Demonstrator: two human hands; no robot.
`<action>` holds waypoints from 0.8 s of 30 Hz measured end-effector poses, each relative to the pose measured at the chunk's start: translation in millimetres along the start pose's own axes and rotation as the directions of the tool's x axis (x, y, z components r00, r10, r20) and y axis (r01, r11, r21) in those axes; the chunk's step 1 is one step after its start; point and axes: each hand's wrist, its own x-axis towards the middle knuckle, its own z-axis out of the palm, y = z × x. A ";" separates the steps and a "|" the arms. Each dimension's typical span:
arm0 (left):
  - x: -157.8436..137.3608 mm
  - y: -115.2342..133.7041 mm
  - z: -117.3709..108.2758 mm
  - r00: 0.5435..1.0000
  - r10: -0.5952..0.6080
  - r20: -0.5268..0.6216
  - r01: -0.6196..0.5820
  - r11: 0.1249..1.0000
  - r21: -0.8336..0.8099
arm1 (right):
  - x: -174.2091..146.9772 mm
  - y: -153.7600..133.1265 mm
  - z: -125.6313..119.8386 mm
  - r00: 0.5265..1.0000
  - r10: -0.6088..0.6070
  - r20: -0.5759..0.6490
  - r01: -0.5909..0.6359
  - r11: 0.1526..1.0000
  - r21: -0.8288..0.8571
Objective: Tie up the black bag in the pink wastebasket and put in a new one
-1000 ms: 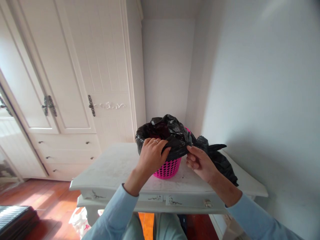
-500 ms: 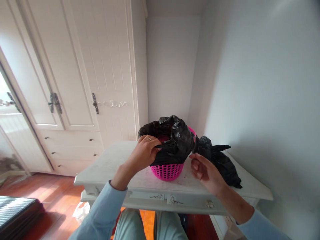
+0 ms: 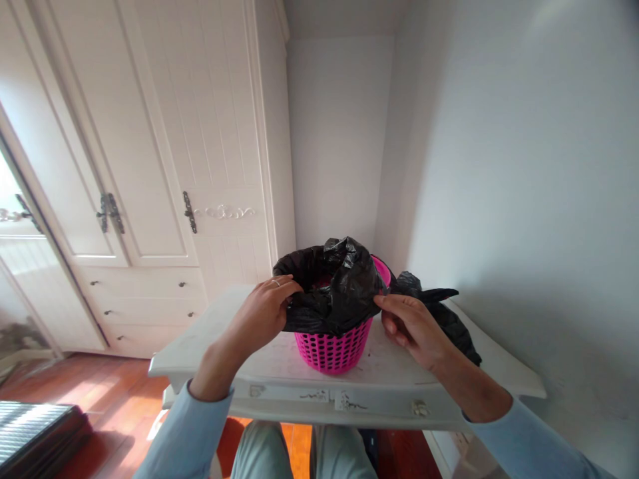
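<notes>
Black bin liner [image 3: 332,293] sits in the pink perforated basket [image 3: 333,346], its film folded out over the rim on the near and left sides; a strip of pink rim shows bare at the far right. Basket stands upright on the white surface [image 3: 224,346], about midway along it and close to the near edge.

My left hand [image 3: 262,313] grips the liner at the basket's left rim, fingers curled over the film, thumb underneath; ring visible on one finger. My right hand [image 3: 407,322] is at the right rim, fingers curled and thumb and forefinger pinching the liner's edge.

A second crumpled black bag [image 3: 446,319] lies on the surface just right of the basket, toward the far right corner; I cannot tell whether it touches the basket.

White wardrobe [image 3: 150,166] with drawers stands beyond the surface's left end.
</notes>
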 end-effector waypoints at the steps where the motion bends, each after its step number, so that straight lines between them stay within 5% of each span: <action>1: -0.9 -0.4 -0.5 1.000 -0.016 -0.005 0.016 1.000 -0.002 | -1.2 3.5 -0.1 1.000 0.002 -0.003 -0.001 1.000 0.015; 6: -2.3 -4.1 0.5 0.998 -0.038 -0.046 0.038 0.999 -0.001 | -11.8 44.3 -5.2 0.989 0.148 -0.021 -0.145 0.985 0.091; 11: -2.0 -11.6 -1.5 0.997 -0.060 -0.040 0.062 0.995 0.073 | -21.9 75.4 -12.7 0.948 0.301 0.107 -0.310 0.947 0.085; 15: 0.6 -2.4 -5.2 0.990 -0.107 -0.087 0.120 0.980 0.156 | -14.8 59.5 -22.3 0.977 0.202 0.068 -0.212 0.958 0.193; 19: 12.1 36.9 3.6 0.980 -0.017 -0.199 0.040 0.993 0.114 | 7.8 29.2 -28.1 0.991 0.135 0.017 -0.132 0.934 0.331; 24: 27.2 81.7 25.0 0.997 -0.001 -0.081 0.011 0.994 0.113 | 33.8 8.7 -27.7 0.995 0.102 -0.003 -0.095 0.938 0.334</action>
